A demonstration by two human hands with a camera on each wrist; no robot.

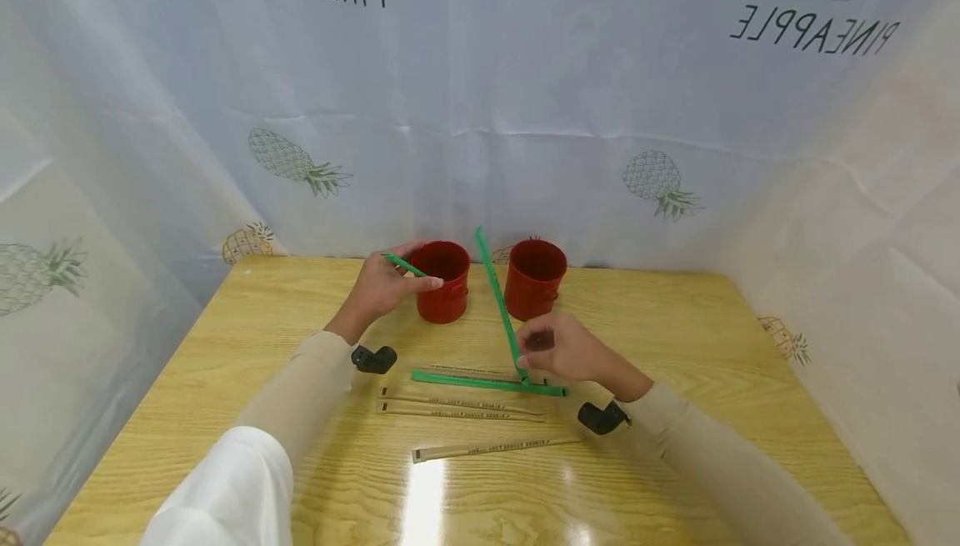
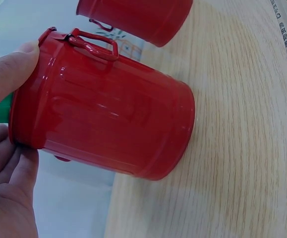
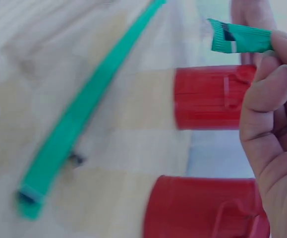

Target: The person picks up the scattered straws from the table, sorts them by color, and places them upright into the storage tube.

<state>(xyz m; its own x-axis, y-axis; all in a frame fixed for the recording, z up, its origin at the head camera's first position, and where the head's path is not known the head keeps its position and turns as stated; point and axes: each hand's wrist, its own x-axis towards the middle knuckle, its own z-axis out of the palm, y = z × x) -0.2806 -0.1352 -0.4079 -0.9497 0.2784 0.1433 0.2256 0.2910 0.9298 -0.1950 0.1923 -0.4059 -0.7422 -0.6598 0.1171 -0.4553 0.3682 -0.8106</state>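
nearest on the table [image 1: 360, 479], a brown straw [image 1: 487, 448] is laid crosswise; beyond it, more brown straws [image 1: 461, 403] and a green straw [image 1: 480, 382] are laid almost the same way. above these, a second green straw [image 1: 498, 296] is pinched by thumb and fingers of the right hand [image 1: 562, 350]; its long axis is slanted, upper end pointed away and slightly left. its dark end mark [image 3: 227, 32] is shown clearly only in the right wrist view. farther, the left red cup [image 1: 442, 304] is gripped at the rim by the left hand [image 1: 382, 286]; whether the third green straw [image 1: 405, 264] at its mouth is also pinched cannot be told. its handle [image 2: 96, 45] is best shown in the left wrist view. the right red cup [image 1: 534, 288] is placed beside.
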